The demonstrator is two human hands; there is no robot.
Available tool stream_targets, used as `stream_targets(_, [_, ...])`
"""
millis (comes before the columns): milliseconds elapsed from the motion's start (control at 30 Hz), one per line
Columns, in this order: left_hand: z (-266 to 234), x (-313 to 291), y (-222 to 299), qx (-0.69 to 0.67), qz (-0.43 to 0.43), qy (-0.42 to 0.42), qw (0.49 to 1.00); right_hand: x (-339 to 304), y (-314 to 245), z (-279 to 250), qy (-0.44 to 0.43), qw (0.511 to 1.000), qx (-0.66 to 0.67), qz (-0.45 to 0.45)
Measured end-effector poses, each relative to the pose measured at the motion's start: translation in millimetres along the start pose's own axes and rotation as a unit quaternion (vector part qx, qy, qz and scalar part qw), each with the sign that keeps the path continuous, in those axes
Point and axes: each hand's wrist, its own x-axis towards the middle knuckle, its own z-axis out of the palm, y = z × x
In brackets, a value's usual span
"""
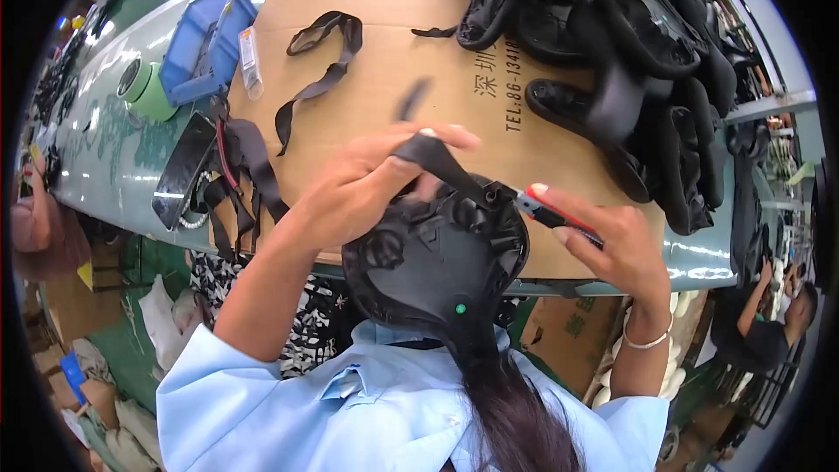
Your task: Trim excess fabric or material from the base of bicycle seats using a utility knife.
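My left hand (345, 183) pinches a black strap (441, 162) between thumb and fingers. The strap runs down to a black moulded shell (419, 271) with a padded rim and a small green dot, close in front of my chest. A red and black utility knife (559, 217) is gripped in my right hand (620, 249), its tip beside the strap's lower end at the shell's far edge. Whether the blade touches the strap I cannot tell. A short dark piece (413, 100), blurred by motion, shows just beyond my left fingers.
Cardboard (384, 61) covers the table before me. Similar black moulded parts (603, 26) are heaped at the far right. To the left are a loose black strap (332, 79), a blue bin (197, 48), a green roll (149, 92) and a phone (183, 166). Another person (769, 323) is at right.
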Motion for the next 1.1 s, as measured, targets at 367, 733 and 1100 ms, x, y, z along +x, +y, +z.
stream_targets(367, [-3.9,61.0,53.1,-0.353,0.029,0.146,0.923,-58.4,-71.3,26.4,0.005,0.975,-0.166,0.148])
stream_targets(733, [-53.2,33.5,67.6,-0.343,0.510,0.267,0.742,-107.2,-81.4,124.0,0.192,0.945,0.074,0.254])
stream_targets(1100, [-12.1,3.4,-13.7,0.080,-0.061,-0.131,0.986,9.3,-39.8,94.3,0.336,0.859,0.364,0.128])
